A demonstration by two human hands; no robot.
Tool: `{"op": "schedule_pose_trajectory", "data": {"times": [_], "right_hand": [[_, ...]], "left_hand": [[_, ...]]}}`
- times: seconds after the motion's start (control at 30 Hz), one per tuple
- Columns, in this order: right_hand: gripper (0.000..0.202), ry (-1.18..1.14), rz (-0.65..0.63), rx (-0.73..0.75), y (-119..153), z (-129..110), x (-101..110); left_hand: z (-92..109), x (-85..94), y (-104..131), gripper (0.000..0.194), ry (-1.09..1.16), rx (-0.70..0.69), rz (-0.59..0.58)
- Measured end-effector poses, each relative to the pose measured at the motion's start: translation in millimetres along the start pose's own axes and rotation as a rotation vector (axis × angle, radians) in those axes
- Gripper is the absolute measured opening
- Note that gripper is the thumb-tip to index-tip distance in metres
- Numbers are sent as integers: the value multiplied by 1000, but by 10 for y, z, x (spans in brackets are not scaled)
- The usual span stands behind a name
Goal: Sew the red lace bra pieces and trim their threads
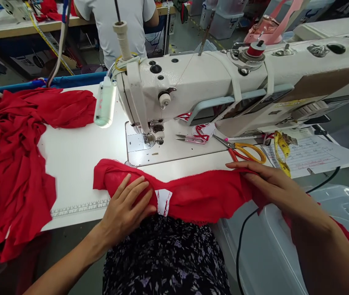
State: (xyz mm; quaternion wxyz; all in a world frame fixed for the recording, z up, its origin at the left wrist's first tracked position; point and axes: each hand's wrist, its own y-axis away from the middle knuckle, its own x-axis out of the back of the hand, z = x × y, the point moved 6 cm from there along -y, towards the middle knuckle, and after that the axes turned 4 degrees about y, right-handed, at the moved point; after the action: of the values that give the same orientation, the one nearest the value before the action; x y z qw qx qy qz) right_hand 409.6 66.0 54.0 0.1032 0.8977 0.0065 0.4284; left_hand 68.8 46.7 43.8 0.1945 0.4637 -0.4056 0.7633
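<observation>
A red fabric piece [205,194] with a small white patch [163,201] at its middle stretches along the front edge of the sewing table and hangs partly over it. My left hand [133,200] lies on its left part, fingers extended and flat, just left of the patch. At the other end, my right hand [263,180] pinches the cloth between thumb and fingers. More red cloth trails below the right wrist toward the bin. Just beyond the fabric stands the sewing machine [192,78], its needle and presser foot [148,138] above the metal plate.
Red cloth pieces [11,164] are heaped at the left. Thread snips [191,139], orange-handled scissors [248,150], a yellow tape measure [281,153] and papers [318,153] lie right of the needle. A clear plastic bin [272,241] stands lower right. Another person [119,28] sits ahead.
</observation>
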Motion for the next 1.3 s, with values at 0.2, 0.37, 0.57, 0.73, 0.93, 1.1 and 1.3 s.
{"op": "schedule_pose_trajectory", "data": {"times": [0.2, 0.37, 0.57, 0.73, 0.93, 1.1, 1.3], "right_hand": [[45, 7, -69, 16, 44, -103, -48], [43, 6, -73, 16, 90, -102, -82], [41, -60, -13, -21, 219, -4, -71], [41, -89, -20, -8, 267, 9, -159], [44, 21, 12, 51, 253, 70, -199], [41, 107, 161, 239, 309, -88, -288], [45, 321, 315, 856, 529, -914, -947]], "left_hand": [[365, -123, -65, 24, -68, 395, 155], [406, -364, -129, 12, -141, 501, 221], [406, -292, -114, 13, -118, 392, 343], [518, -259, -9, 15, -200, 192, 478], [560, -328, 180, 17, -217, 49, 605], [523, -299, 163, 14, -159, 130, 605], [498, -205, 41, 16, -95, 274, 551]]}}
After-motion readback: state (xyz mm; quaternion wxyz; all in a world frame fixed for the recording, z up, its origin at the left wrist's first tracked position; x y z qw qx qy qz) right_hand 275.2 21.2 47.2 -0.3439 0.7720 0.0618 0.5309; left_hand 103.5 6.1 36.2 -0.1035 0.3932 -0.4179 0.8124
